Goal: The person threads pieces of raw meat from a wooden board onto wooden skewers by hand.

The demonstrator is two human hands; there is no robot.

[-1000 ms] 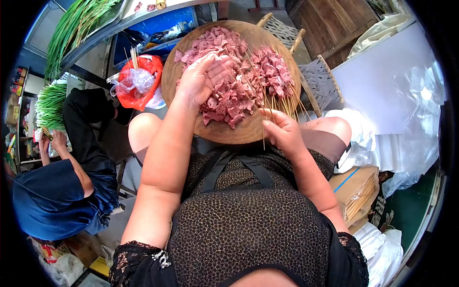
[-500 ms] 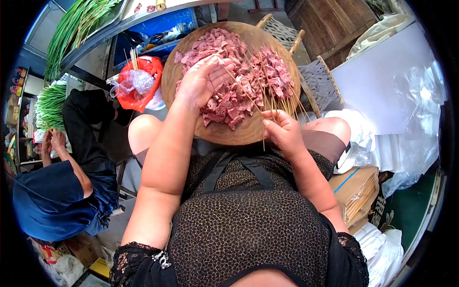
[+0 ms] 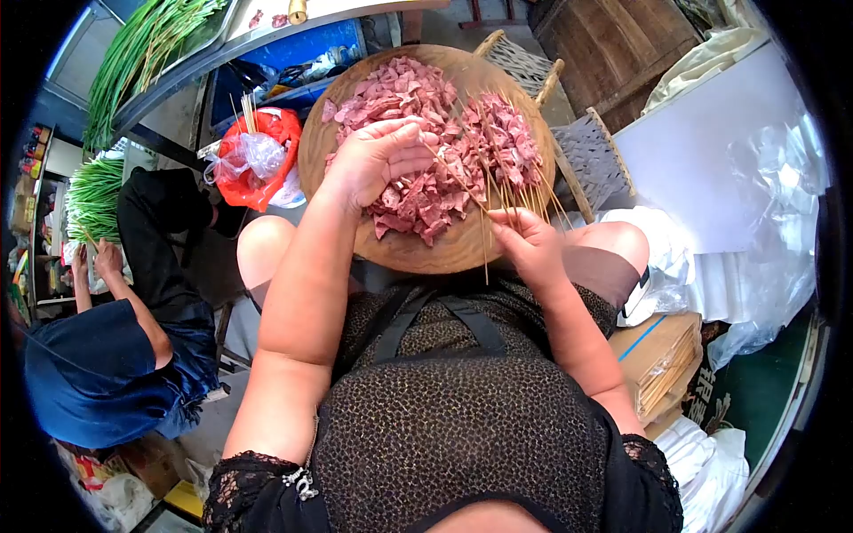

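A round wooden board (image 3: 426, 258) lies across the lap, bearing a heap of sliced reddish meat (image 3: 413, 93). Above the heap's left side is my left hand (image 3: 382, 160), palm turned inward and fingers curled together at the far end of a thin bamboo skewer (image 3: 459, 184). What its fingertips pinch is hidden. At the board's near right edge, my right hand (image 3: 529, 244) grips the skewer's near end between thumb and fingers. Several meat-loaded skewers (image 3: 511, 147) rest on the board's right side, bare ends pointing toward me.
A red plastic bag (image 3: 253, 164) with sticks stands left of the board. Green stalks (image 3: 147, 62) lie on a table at upper left. A co-worker (image 3: 107, 364) handles green stalks at left. Woven stools (image 3: 595, 160) and a cardboard stack (image 3: 657, 360) are at right.
My right hand has shifted slightly right and down, keeping hold of the skewer. My left hand has dropped slightly, its fingers curling in more near the skewer's far end.
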